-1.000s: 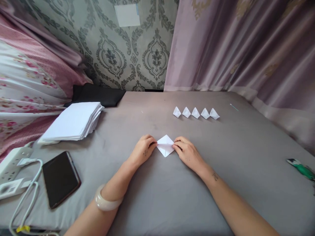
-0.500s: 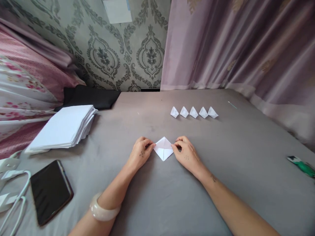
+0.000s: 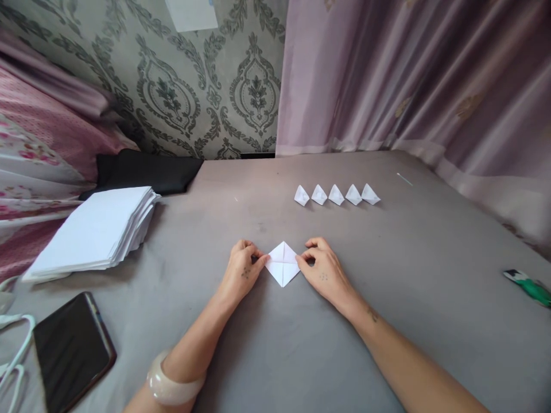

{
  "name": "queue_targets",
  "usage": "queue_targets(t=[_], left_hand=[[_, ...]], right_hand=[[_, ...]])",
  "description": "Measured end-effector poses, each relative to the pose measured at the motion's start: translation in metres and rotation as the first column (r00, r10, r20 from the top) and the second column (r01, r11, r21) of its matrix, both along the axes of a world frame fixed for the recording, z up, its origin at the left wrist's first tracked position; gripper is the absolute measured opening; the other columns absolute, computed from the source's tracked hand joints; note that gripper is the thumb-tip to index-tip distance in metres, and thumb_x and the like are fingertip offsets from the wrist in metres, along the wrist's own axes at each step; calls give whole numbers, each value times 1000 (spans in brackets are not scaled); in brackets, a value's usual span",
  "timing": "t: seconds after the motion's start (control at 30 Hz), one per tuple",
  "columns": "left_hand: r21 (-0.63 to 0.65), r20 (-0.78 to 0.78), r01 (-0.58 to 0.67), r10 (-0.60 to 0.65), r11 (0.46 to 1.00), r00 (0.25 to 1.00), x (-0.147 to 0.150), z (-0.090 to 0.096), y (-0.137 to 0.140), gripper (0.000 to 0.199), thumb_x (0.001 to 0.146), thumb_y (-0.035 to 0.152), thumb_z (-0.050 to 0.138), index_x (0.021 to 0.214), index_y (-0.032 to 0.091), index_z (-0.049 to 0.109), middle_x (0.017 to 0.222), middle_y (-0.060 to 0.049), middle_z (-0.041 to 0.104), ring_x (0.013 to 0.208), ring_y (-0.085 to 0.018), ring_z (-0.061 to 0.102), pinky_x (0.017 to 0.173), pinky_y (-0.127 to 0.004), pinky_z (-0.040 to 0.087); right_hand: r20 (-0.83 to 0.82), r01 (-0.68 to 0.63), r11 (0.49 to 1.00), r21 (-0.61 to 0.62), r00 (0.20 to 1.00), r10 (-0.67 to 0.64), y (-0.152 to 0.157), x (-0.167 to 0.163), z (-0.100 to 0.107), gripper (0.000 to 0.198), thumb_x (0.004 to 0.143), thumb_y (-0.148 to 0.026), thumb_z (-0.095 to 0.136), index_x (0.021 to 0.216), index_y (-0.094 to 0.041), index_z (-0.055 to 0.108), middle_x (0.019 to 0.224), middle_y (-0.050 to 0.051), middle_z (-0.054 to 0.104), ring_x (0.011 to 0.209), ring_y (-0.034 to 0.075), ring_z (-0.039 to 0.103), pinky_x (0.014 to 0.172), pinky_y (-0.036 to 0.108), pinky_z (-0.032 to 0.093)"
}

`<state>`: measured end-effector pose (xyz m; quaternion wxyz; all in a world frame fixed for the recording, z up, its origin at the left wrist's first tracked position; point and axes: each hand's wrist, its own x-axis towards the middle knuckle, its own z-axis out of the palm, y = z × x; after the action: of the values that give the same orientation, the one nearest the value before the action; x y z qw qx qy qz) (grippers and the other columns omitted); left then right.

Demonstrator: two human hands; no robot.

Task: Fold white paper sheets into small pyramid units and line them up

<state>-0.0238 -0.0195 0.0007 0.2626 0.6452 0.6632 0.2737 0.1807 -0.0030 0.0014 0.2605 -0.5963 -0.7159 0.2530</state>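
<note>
A small white folded paper (image 3: pixel 283 272) lies as a diamond on the grey cloth, with crease lines crossing at its middle. At its left corner, the thumb and forefinger of my left hand (image 3: pixel 244 267) are closed in a pinch. My right hand (image 3: pixel 325 272) grips the opposite corner between thumb and forefinger, its other fingers curled loosely. Beyond the hands stands a row of several small folded paper boats (image 3: pixel 336 195), set side by side. A pale bangle (image 3: pixel 172 384) circles my left forearm.
On the left are a stack of white paper sheets (image 3: pixel 92 229), a black phone (image 3: pixel 73 353), white cables (image 3: pixel 19 344) and a black folded item (image 3: pixel 150 171). A green-handled tool (image 3: pixel 531 288) lies far right. Purple curtains (image 3: pixel 365 74) hang behind.
The view has shifted a little, so things on the left sit farther left. The folded paper now shows a vertical crease across its upper half too. Both hands remain at its corners.
</note>
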Motion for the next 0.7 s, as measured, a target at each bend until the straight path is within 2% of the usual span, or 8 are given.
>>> queue_targets(t=[0.2, 0.43, 0.7], left_hand=[[51, -17, -37, 38, 998, 999, 1, -2, -1, 9, 80, 24, 58, 78, 17, 53, 87, -5, 49, 83, -19, 50, 76, -34, 44], [-74, 21, -16, 18, 997, 1000, 0, 6, 5, 9, 79, 24, 57, 74, 17, 58, 88, -5, 50, 79, -17, 50, 74, -31, 43], [-110, 171, 2, 17, 994, 985, -15, 1, 8, 34, 89, 35, 41, 77, 18, 68, 90, -5, 55, 76, -15, 52, 71, -29, 42]], right_hand=[[9, 4, 999, -36, 1000, -3, 1, 0, 3, 21, 78, -28, 57, 61, -18, 64, 107, 9, 55, 92, 20, 60, 88, 34, 45], [4, -10, 1000, -28, 1000, 10, 3, 1, -1, 20, 77, -28, 57, 61, -18, 64, 106, 8, 54, 89, 19, 60, 86, 35, 45], [1, -33, 999, 31, 999, 33, 5, 2, -3, 19, 76, -29, 58, 60, -19, 63, 102, 7, 56, 87, 19, 60, 85, 34, 46]])
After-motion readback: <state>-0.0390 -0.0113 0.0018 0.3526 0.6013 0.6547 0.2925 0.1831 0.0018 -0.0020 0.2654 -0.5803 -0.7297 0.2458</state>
